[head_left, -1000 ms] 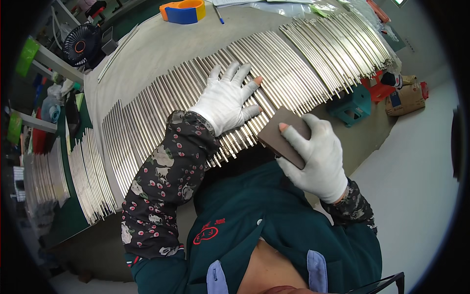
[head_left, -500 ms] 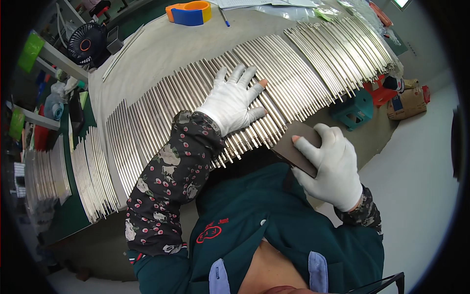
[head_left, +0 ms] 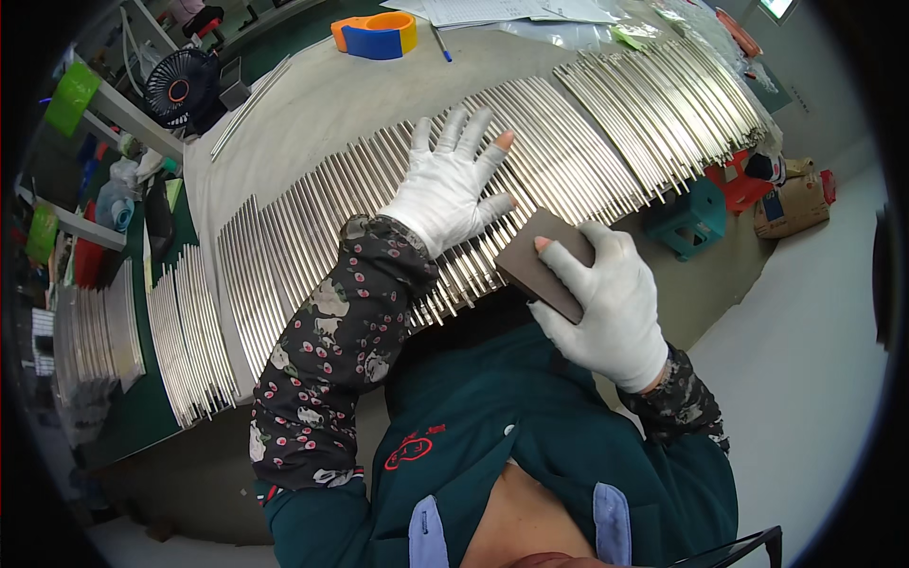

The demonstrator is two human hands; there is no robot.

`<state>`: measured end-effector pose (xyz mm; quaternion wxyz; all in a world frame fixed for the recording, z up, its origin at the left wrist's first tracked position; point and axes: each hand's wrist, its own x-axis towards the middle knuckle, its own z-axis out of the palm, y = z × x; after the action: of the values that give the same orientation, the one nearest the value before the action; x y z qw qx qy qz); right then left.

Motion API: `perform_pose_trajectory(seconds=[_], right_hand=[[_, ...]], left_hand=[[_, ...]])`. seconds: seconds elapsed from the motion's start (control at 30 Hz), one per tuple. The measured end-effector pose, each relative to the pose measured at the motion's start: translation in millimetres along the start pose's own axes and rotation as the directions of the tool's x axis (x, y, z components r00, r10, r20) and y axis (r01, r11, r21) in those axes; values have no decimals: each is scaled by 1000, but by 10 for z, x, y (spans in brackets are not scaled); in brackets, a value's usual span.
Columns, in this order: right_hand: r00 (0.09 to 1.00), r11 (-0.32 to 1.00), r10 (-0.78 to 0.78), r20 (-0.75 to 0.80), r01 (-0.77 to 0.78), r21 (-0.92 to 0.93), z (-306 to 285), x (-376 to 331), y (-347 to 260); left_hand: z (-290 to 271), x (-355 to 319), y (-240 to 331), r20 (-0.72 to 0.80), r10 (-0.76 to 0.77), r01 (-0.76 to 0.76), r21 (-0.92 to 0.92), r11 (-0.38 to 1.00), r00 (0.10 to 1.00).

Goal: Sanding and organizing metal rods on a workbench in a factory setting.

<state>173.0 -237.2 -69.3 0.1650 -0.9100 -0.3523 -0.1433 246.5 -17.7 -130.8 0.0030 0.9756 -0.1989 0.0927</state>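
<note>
Many thin silvery metal rods (head_left: 559,142) lie side by side in a wide sheet across the table, their near ends at its front edge. My left hand (head_left: 445,185), in a white glove with bare fingertips, rests flat on the middle rods with its fingers spread. Wrapped round a brown-grey rectangular block, perhaps a sanding sponge (head_left: 540,260), is my gloved right hand (head_left: 611,308). The block is at the near rod ends, just right of my left hand. It hides the ends under it, so contact there is hard to judge.
On the cloth-covered table (head_left: 275,142) behind the rods sit an orange-and-blue tape roll (head_left: 377,38), a blue pen (head_left: 442,44) and papers (head_left: 511,9). More rods (head_left: 194,331) lie at the left, near a black fan (head_left: 180,87). A teal stool (head_left: 696,218) stands at right.
My right hand has moved left with the block, closer to my left hand. My left hand stays spread on the rods, with its fingers shifted slightly. The whole view has shifted a little.
</note>
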Motion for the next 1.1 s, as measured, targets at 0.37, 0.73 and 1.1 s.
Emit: perform_pose_trajectory(seconds=[0.37,0.73,1.1], right_hand=[[986,998,-53,158,59,-30,57,15,-88],[994,997,-56,-91,51,-62,17,-31,20],[988,992,-119,103,123,-31,-174,-34,-31]], left_hand=[[-114,-106,-23,145,-101,101,4,995,984],[-149,-130,-17,180,-114,114,11,993,977],[-129,-177,-47,187,-128,121,49,991,974]])
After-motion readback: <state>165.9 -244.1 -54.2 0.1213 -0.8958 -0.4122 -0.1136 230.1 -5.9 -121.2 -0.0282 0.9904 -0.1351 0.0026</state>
